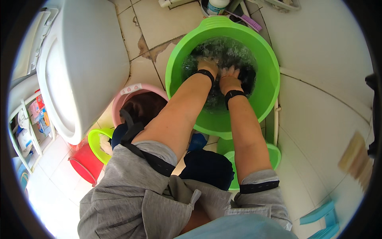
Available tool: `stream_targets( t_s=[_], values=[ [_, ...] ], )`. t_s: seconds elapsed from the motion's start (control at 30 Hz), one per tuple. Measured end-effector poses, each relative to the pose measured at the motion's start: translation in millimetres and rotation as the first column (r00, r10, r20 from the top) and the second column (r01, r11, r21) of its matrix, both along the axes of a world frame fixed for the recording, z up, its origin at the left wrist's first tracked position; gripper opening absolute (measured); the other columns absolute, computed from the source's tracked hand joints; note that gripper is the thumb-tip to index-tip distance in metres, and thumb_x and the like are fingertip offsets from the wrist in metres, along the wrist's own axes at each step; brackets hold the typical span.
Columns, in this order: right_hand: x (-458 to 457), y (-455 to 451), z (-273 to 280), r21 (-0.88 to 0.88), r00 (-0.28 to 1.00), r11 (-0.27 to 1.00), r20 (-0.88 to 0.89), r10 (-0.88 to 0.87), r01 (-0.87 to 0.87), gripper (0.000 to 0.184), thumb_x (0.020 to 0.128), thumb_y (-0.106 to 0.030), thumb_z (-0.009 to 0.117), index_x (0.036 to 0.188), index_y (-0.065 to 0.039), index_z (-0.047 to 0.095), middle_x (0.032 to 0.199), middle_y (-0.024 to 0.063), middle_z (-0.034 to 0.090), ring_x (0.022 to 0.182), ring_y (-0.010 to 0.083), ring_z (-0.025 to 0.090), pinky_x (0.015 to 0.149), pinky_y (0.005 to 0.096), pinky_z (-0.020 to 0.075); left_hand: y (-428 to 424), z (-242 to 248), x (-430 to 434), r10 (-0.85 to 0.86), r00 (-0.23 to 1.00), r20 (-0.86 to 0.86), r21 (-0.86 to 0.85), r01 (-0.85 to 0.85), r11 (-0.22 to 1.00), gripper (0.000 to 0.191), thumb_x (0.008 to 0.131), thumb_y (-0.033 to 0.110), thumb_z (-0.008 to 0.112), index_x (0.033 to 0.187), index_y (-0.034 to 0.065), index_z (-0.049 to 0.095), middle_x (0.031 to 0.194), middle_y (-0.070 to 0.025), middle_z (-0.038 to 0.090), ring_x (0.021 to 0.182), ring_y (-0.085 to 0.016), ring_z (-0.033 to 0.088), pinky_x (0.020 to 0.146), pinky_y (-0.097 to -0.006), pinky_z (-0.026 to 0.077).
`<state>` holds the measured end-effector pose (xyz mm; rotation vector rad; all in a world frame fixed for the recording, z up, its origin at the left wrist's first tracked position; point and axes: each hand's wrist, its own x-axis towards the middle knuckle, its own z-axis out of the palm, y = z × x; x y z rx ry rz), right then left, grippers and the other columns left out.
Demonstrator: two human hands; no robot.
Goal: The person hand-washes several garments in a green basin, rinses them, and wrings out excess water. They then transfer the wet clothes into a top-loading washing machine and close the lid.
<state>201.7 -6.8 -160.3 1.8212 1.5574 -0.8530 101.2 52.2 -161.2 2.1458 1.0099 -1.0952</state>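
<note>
Both of my hands are down in a large green plastic basin [268, 89] that holds water and dark cloth [247, 73]. My left hand [208, 64] is partly under the water near the basin's middle, its fingers blurred by the splashing surface. Just to its right, my right hand [229, 77] rests on or in the dark cloth with its fingers spread a little. Whether either hand grips the cloth cannot be made out. A black band circles each wrist, and the grey sleeves are rolled up to the elbows.
A pink basin [117, 101] with dark brown cloth stands left of the green one. Nearby are a yellow-green basin [94, 143], a red bucket [86, 164] and a white toilet [98, 44]. A purple brush [252, 23] and a white bottle [217, 6] lie beyond the rim.
</note>
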Motion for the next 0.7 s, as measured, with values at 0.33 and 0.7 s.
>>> stream_targets(
  t_s=[0.33,0.7],
  values=[
    [45,31,-3,0.195,0.980,0.981,-0.199,0.027,0.012,0.070,0.076,-0.016,0.086,0.139,-0.002,0.057,0.146,0.0258,0.049,0.132,0.0483,0.050,0.108,0.0520,0.0488,24,2,-8,0.049,0.957,0.287,0.061,-0.070,0.996,0.045,0.092,0.013,0.070,0.137,0.0087,0.063,0.128,-0.0160,0.068,0.122,-0.036,0.063,0.099,-0.0481,0.054],
    [42,-52,143,0.353,0.790,0.844,-0.599,-0.127,0.403,0.075,0.079,-0.004,0.076,0.148,-0.013,0.050,0.131,0.0245,0.058,0.120,0.0430,0.057,0.098,0.0485,0.0509,20,110,-57,0.148,0.818,0.556,-0.180,-0.055,0.982,0.074,0.092,0.036,0.071,0.144,-0.0077,0.040,0.111,-0.0295,0.069,0.107,-0.046,0.066,0.090,-0.0490,0.052]
  ],
)
